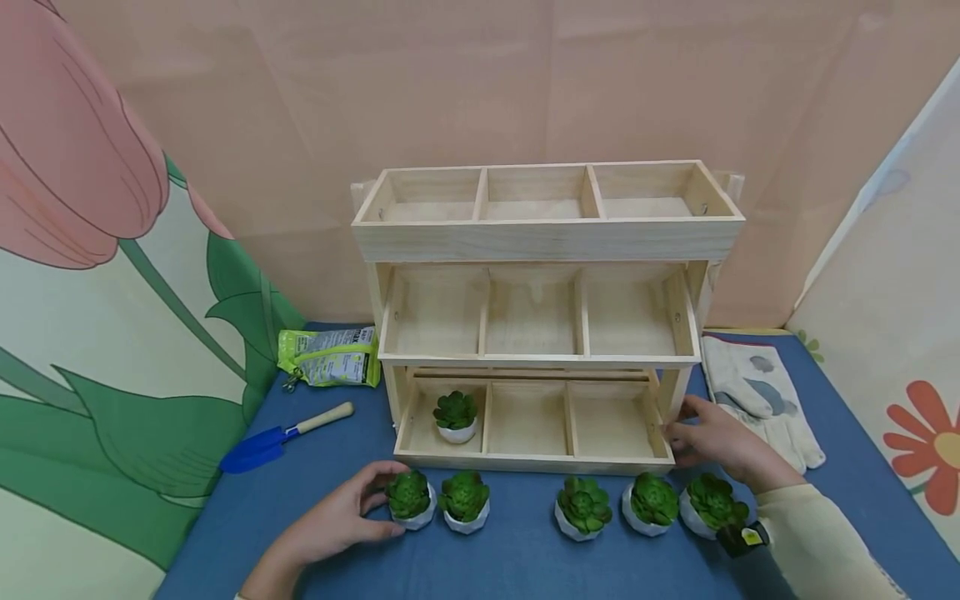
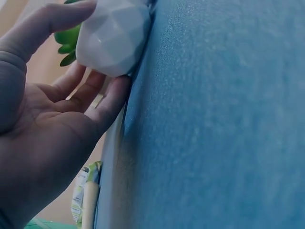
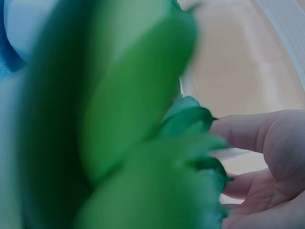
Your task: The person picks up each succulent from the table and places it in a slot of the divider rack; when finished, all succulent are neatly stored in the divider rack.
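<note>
A left hand grasps a potted succulent at seven o'clock from the wooden stand, some fingers hidden behind it; at four o'clock, a right hand touches the end of the bottom tray, fingertips obscured, any grip impossible to tell, its pale sleeve cut off below.

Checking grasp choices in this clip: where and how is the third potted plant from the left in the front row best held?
Probably by the white pot below the green leaves, coming from the front left: its near side is exposed there, the leaves spread over its top, and the gap on its left is wider than toward its right-hand neighbour.
</note>
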